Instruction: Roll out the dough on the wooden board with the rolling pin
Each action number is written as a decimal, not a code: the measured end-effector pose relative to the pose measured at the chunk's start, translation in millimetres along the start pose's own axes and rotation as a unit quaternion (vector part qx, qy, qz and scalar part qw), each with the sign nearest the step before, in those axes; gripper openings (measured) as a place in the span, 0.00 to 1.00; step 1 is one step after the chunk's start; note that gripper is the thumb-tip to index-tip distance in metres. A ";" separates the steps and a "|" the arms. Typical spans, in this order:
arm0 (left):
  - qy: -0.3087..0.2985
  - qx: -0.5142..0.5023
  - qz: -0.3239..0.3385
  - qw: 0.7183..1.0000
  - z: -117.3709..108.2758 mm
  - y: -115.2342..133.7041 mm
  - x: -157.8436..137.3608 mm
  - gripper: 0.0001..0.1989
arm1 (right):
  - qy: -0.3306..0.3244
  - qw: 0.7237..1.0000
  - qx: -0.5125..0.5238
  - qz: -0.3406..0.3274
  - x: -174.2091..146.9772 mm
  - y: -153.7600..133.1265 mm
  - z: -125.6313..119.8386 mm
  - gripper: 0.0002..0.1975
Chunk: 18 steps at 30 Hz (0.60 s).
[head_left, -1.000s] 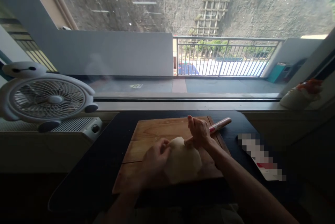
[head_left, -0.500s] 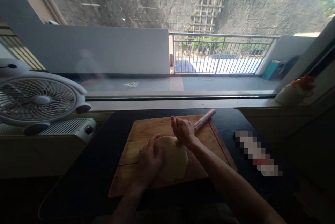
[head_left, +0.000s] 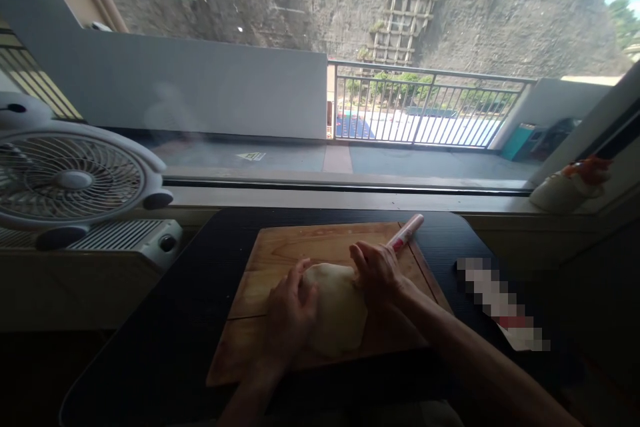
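A flat, pale sheet of dough [head_left: 337, 310] lies on a wooden cutting board [head_left: 245, 347] set on a black table. At the dough's left edge rests my left hand [head_left: 293, 310], its fingers spread and the fingertips on the upper left rim. My right hand [head_left: 380, 274] is closed at the upper right edge of the dough. From its far side sticks out a rolling pin [head_left: 407, 232] with a pink and white printed wrap, slanting towards the board's back right corner. My fingers and palm cover the pin's near part, and the hand hides some of the dough's edge.
On the black table [head_left: 165, 320], to the right of the board, lies a blurred-out item [head_left: 500, 304]. A white fan [head_left: 75, 177] stands at the left on a slatted unit [head_left: 133, 237]. Behind the table run a window sill [head_left: 300, 199] and glass; a white pot [head_left: 560, 192] sits at the right.
My right hand has moved right and slightly nearer, with the rolling pin shifting a little to the right. My left hand stays at the dough's left edge. The whole view has shifted slightly.
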State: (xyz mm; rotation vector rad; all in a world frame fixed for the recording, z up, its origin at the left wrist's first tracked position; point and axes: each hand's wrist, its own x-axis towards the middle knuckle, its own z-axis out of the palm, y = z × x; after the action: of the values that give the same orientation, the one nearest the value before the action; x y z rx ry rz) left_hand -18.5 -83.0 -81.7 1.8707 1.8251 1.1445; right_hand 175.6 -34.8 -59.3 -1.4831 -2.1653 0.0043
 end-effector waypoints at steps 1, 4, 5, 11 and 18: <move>0.002 -0.001 -0.005 1.000 -0.5 0.2 -0.5 0.22 | -0.014 1.000 -0.012 0.022 1.0 -10.7 0.1 0.23; -0.001 0.010 -0.015 1.000 -2.8 2.9 -1.4 0.22 | -0.041 0.996 -0.033 0.071 15.0 -38.4 4.4 0.25; -0.003 0.016 -0.014 1.000 -3.7 4.3 -1.4 0.22 | -0.043 0.995 -0.033 0.084 25.0 -44.1 7.0 0.25; -0.008 0.043 -0.021 0.999 -6.7 8.5 -1.4 0.23 | -0.072 0.994 0.022 0.075 83.0 -53.2 18.0 0.22; -0.007 0.039 0.017 0.999 -3.5 2.0 -2.3 0.23 | -0.034 0.999 0.030 -0.021 13.0 -57.9 2.2 0.15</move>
State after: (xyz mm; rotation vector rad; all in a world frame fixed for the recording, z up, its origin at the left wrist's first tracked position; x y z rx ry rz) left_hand -19.2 -86.6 -78.8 1.9551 1.8622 1.0834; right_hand 120.7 -46.3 -39.6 -1.4228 -2.2305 0.1045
